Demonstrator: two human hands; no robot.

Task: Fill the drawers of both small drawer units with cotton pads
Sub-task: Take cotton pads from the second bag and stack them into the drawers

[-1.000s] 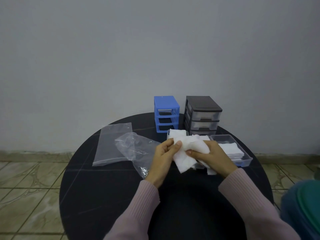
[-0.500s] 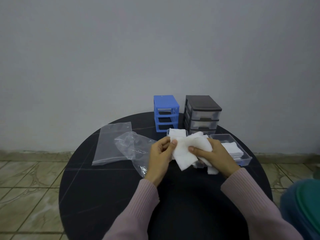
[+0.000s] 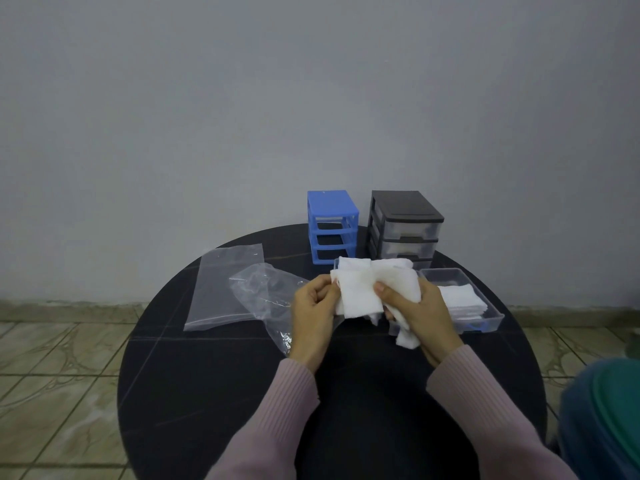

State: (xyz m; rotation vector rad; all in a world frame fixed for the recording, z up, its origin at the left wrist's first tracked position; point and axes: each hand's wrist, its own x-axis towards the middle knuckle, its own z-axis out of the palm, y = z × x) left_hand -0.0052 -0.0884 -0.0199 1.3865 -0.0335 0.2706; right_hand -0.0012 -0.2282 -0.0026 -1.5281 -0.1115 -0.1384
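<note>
A loose bundle of white cotton pads is being held up just above the round black table, in front of both drawer units. The right hand is gripping the bundle, thumb curled over its front face and fingers wrapped behind, with a few pads hanging below the palm. The left hand is pinching the bundle's left edge between thumb and fingertips, seemingly peeling off or squaring up a portion.

More pads are lying stacked in a clear drawer that is sitting pulled out on the table, just right of the right hand. A second clear drawer appears to be sitting behind the bundle, mostly hidden by it, with pads showing at its rim. The blue drawer unit is standing with all three slots open and no drawers in them; the black drawer unit is showing two clear drawers in place, its lowest slot partly hidden.

The step in hand looks like portioning pads for a drawer, with filling well short of done. The next move probably calls for separating a neat stack and laying it flat in a drawer without snagging the walls.

Open tabletop is lying near the person; a crumpled plastic bag and a flat zip bag are crowding the left, touching each other.
</note>
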